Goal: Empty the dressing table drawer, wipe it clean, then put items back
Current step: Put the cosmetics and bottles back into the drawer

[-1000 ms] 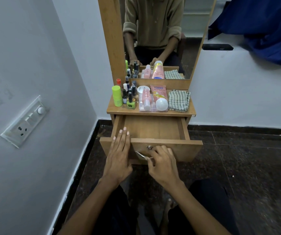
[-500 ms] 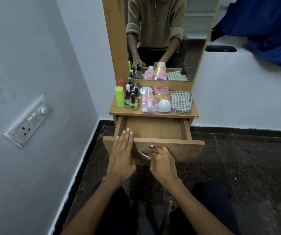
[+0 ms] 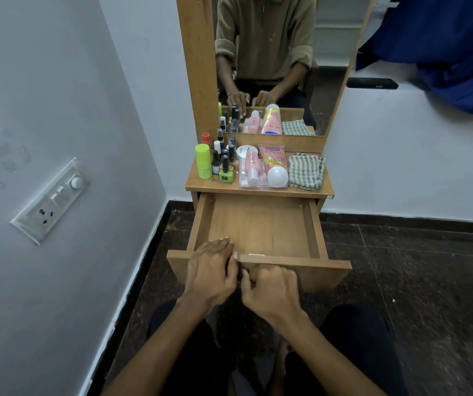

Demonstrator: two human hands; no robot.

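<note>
since a second ago the drawer (image 3: 258, 227) has slid much further out of the dressing table (image 3: 326, 190), and its bare floor now shows. the left hand (image 3: 211, 274) lies over the front edge with fingers fairly straight; the right hand (image 3: 272, 292) is curled at the front panel, though the handle is hidden. the bottles (image 3: 223, 164), tubes (image 3: 272, 164) and checked cloth (image 3: 305, 171) sit on the tabletop. pulled much further, the drawer might leave its runners and drop; a jolt could topple the crowded bottles.
</note>
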